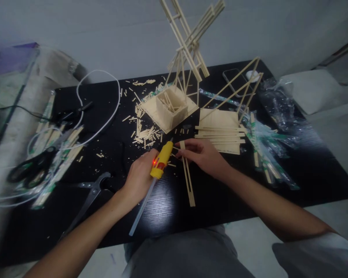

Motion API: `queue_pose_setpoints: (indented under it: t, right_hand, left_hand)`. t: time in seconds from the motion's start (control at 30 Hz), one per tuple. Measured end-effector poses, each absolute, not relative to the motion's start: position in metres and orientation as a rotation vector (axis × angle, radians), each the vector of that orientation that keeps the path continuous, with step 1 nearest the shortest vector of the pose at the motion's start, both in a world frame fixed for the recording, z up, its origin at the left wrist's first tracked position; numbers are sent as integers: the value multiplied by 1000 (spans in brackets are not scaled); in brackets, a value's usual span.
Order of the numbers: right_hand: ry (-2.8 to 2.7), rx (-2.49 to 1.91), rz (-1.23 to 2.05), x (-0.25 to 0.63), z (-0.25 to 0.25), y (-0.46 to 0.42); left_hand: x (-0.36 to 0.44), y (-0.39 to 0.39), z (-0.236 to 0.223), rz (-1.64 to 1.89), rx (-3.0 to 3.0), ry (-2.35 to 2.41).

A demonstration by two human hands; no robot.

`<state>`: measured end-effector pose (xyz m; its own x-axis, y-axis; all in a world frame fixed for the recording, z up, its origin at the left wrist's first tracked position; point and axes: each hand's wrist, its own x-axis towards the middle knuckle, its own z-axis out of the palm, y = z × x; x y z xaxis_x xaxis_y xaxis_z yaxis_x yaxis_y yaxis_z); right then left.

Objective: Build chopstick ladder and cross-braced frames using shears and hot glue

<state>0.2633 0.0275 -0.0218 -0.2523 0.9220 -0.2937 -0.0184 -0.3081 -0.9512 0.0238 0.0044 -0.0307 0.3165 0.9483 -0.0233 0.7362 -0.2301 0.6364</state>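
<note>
My left hand (141,174) is closed around a yellow hot glue gun (163,159) with a lit red light. A long translucent glue stick (143,206) sticks out of its back, and its nozzle points away from me. Close to the nozzle, my right hand (204,154) pinches a small, thin wooden stick piece (176,148). Under those fingers lies a narrow frame (188,177) of two parallel wooden sticks joined at the ends, its near end resting on the black table (220,200). Whether the fingers also grip this frame is hard to see.
A windmill-like stick model (188,42) stands at the back beside a wooden box (172,112). Cut stick bits (146,133) lie left of it. Right: a wooden board (217,117), bagged sticks (266,143), a phone (234,79). Left: pliers (95,189), scissors (36,170), a white cable (116,108).
</note>
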Motion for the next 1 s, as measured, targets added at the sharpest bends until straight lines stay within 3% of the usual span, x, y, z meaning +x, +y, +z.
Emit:
queue_pose_setpoints:
  t: [0.33,0.63,1.0]
  right_hand:
    - [-1038,-1198,1886,256,-20,17]
    - [-1051,-1211,1863,248,-18,9]
    - [-1014,-1114,1976,256,-16,13]
  left_hand:
    - [25,4,-8,990,1293,1444]
    - [27,2,-4,942,1197,1387]
    - [10,4,-17,743,1500,1555]
